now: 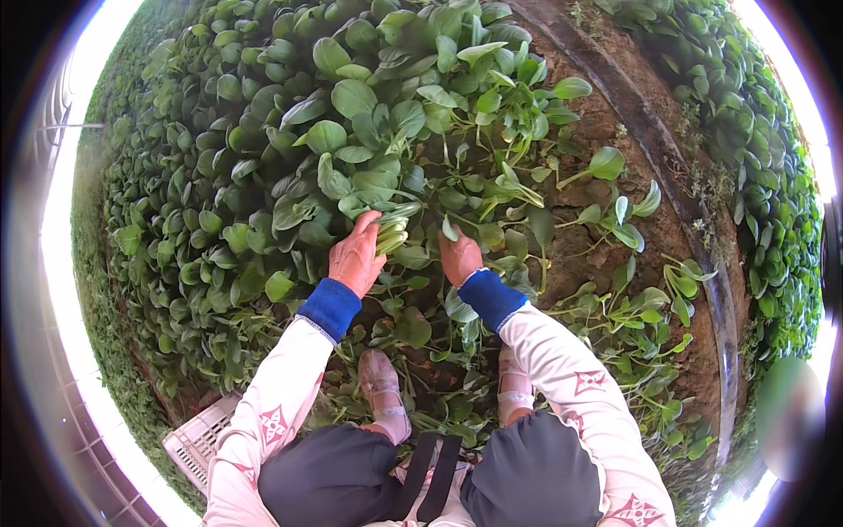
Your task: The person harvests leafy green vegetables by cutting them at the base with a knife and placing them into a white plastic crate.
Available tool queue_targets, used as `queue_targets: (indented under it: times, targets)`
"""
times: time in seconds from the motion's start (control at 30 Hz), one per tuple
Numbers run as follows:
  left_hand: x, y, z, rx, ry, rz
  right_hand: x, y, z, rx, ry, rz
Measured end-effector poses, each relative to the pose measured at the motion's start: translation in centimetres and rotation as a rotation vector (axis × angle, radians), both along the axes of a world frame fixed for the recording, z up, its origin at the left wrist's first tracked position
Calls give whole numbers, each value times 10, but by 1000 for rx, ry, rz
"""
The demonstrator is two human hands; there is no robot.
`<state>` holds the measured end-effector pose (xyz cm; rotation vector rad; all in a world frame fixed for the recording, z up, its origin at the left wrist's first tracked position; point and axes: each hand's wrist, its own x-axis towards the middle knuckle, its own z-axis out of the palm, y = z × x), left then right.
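My left hand (356,255) is closed around the pale stems of a bunch of leafy greens (392,234), whose broad leaves point away from me over the dense bed. To its right, my right hand (459,253) reaches down among low leaves; its fingertips are partly hidden by a small leaf, so what it touches is unclear. Standing leafy green plants (352,99) fill the bed beyond and to the left of my hands. Loose plants and leaves lie on the soil around the right hand.
A white plastic crate (197,438) stands at the lower left. Along the right runs a dark irrigation hose or strip (665,145) on brown soil (573,237), with another planted bed (757,178) beyond it. My shoes (385,392) rest among scattered greens.
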<state>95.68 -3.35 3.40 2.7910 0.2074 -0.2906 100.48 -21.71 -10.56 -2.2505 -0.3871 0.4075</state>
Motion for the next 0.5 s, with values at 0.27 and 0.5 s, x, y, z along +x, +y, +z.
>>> queue_targets:
  times: [0.27, 0.5]
  targets:
    - [-1, 9, -11, -105, -42, 62, 6, 9, -32, -42, -269, 288]
    - [-13, 22, 12, -728, -198, 222, 36, -13, 30, 150, 600, 305]
